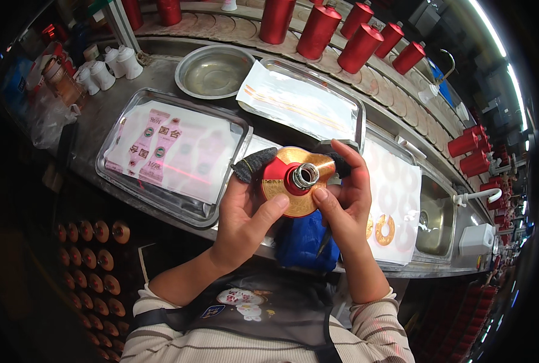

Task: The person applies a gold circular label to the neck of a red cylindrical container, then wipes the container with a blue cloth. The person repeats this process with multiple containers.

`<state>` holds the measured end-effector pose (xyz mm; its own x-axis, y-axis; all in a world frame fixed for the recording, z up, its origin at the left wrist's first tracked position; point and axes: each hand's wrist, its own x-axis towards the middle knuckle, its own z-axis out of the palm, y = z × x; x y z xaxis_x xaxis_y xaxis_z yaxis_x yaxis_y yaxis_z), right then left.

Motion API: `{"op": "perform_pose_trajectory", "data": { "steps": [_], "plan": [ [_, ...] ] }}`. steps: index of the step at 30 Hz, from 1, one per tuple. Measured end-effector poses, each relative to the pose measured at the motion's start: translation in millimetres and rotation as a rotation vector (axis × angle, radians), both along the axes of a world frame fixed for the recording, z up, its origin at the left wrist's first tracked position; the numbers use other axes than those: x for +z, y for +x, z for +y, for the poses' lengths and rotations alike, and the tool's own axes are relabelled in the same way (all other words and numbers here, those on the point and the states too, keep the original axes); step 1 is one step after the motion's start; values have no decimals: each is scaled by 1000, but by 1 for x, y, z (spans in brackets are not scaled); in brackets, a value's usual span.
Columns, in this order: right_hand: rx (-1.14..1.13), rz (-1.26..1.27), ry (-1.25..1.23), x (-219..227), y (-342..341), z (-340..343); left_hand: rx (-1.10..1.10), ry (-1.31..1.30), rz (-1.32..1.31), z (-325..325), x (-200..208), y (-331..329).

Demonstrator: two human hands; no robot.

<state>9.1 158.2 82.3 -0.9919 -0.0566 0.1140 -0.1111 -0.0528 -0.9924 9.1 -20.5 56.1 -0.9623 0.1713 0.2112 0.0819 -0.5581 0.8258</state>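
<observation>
Between my hands is a red metallic bottle [273,171], its open silver threaded neck [305,175] facing up toward me. A gold ring-shaped decal [293,207] lies around the shoulder, with one part lifted or folded at the right near my right fingers. My left hand [242,215] grips the bottle's left side, thumb on the gold. My right hand [351,202] holds the right side, its thumb pressing the decal's lower right and its index finger raised. Dark fabric covers some fingers on both hands. The bottle's lower body is hidden.
On the left, a metal tray [207,219] carries a sheet of pink labels [163,142]. Behind stand a metal bowl [215,72] and another tray [361,115]. A sheet with gold ring decals [384,230] lies right, beside a sink [433,221]. Red bottles [360,48] line the conveyor [372,85].
</observation>
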Motion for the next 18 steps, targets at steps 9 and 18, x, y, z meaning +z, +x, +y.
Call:
{"op": "perform_pose_trajectory", "data": {
  "steps": [9,18],
  "plan": [
    [18,-46,-26,3,1,3,28,-44,1,4,2,2],
    [34,-50,-10,4,-1,2,4,-27,6,2,2,1]
  ]
}}
